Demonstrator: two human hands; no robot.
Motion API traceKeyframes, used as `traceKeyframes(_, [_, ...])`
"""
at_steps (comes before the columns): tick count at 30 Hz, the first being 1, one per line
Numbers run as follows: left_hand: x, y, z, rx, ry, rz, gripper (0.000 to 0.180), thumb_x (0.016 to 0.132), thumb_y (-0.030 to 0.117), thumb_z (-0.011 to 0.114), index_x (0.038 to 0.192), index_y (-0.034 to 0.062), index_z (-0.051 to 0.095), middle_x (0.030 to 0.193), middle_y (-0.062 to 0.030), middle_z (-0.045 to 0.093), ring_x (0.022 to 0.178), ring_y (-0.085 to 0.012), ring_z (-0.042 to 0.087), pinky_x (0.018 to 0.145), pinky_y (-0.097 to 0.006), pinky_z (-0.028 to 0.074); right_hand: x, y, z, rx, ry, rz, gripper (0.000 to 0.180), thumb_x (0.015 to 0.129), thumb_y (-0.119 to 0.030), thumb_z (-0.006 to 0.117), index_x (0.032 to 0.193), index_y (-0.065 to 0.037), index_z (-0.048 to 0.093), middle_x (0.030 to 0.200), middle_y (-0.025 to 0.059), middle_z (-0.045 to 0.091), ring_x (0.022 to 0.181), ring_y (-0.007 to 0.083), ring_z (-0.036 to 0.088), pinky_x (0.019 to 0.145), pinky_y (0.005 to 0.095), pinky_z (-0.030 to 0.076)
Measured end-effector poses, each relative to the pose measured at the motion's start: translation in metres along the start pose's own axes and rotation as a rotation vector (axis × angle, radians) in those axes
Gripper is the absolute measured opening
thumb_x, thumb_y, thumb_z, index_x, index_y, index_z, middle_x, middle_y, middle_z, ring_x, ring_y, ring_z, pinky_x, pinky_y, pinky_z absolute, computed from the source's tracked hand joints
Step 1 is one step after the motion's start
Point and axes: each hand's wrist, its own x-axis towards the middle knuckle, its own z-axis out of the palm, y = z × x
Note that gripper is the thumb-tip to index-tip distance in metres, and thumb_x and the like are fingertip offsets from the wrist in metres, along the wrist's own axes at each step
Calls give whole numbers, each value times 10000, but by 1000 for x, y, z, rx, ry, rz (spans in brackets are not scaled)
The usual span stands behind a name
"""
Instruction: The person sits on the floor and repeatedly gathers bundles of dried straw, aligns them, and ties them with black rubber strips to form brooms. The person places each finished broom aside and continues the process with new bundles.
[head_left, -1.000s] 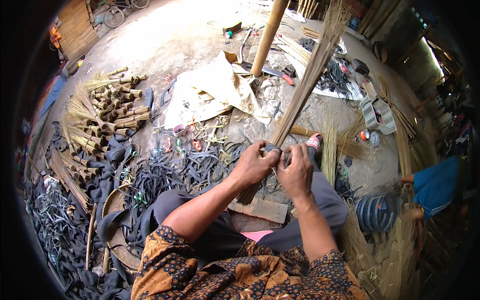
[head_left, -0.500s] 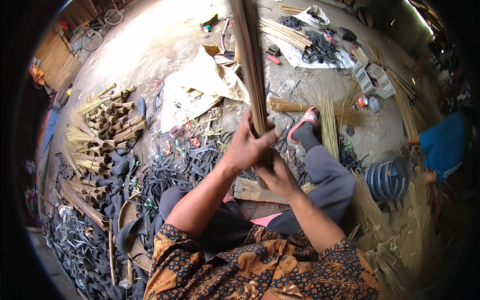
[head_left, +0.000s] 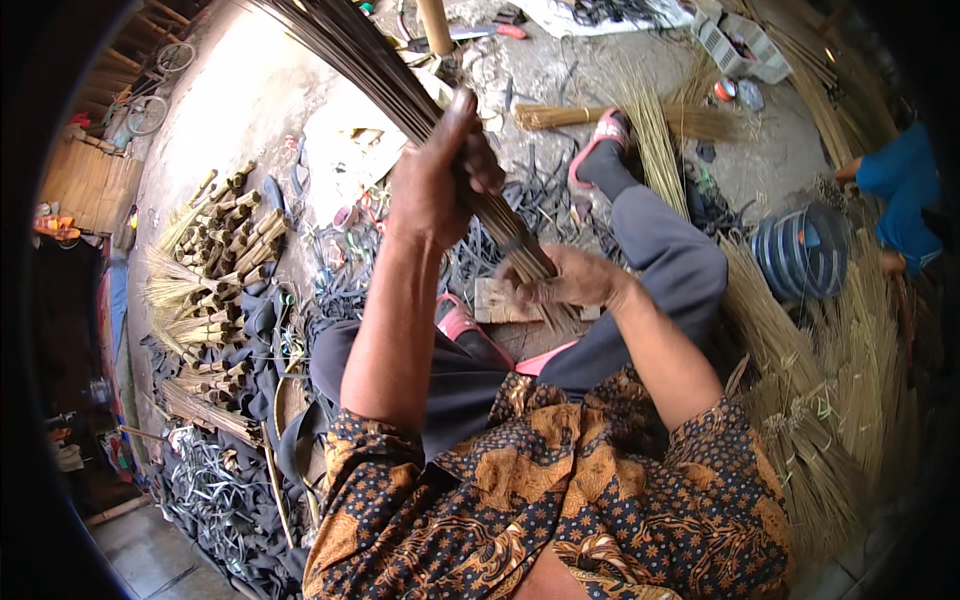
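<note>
On the floor, person seated, legs out, a bundle of dark thin sticks [head_left: 400, 85] running diagonally from top-left down to the lap. Left of the legs: stack of finished short brooms [head_left: 215, 260] with bound handles, then a heap of dark rubber strips [head_left: 225, 490] lower-left. Right side: loose pale straw piles [head_left: 820, 400] and a blue striped coil [head_left: 800, 250]; another person's blue sleeve [head_left: 905, 185] at the far right edge. Ahead: pale sheet [head_left: 340, 165] on the concrete, one tied straw broom [head_left: 600, 118] lying flat, grey plastic crate [head_left: 745, 45] top-right, wooden post [head_left: 435, 25] at top. No readable labels from this view. Small wooden block [head_left: 500, 300] sits under the bundle's lower end, between the knees. Left hand [head_left: 435, 175] raised, arm bent up, fingers clamped around the bundle mid-length. Right hand [head_left: 570, 280] lower, palm down, fingers wrapped on the bundle's bound end just over the block.
</note>
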Motion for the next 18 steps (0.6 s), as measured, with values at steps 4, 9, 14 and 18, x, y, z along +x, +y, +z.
traceKeyframes(4, [-1, -9, -17, 253, 98, 286, 403, 979, 424, 748, 807, 108, 564, 631, 19, 475, 548, -110, 481, 530, -276, 417, -25, 26, -35, -475, 549, 97, 1049, 852, -709, 730, 1526, 37, 429, 1199, 145, 688, 1042, 218, 691, 889, 349, 563])
traceKeyframes(9, [-13, -123, -75, 698, 278, 165, 357, 1040, 331, 680, 794, 119, 529, 675, 10, 540, 598, -102, 508, 555, -297, 434, -75, 54, -63, -183, 686, 137, 891, 966, -666, 625, 1475, 51, 480, 1231, 152, 678, 995, 191, 701, 879, 337, 554])
traceKeyframes(14, [-20, -244, -146, 766, 364, -1, 377, 1036, 315, 685, 784, 76, 540, 632, 28, 508, 592, -85, 467, 555, -292, 403, -93, 100, -73, -58, 783, 311, 549, 1056, -509, 577, 1337, -37, 578, 1151, 77, 693, 916, 126, 706, 809, 276, 533])
traceKeyframes(18, [-34, -266, -176, 989, 227, -7, 295, 945, 273, 782, 888, 32, 620, 725, -38, 644, 697, -153, 623, 647, -348, 497, -92, 128, -77, -191, 775, 297, 496, 1051, -489, 593, 1240, -32, 611, 1068, 59, 693, 847, 115, 682, 777, 274, 522])
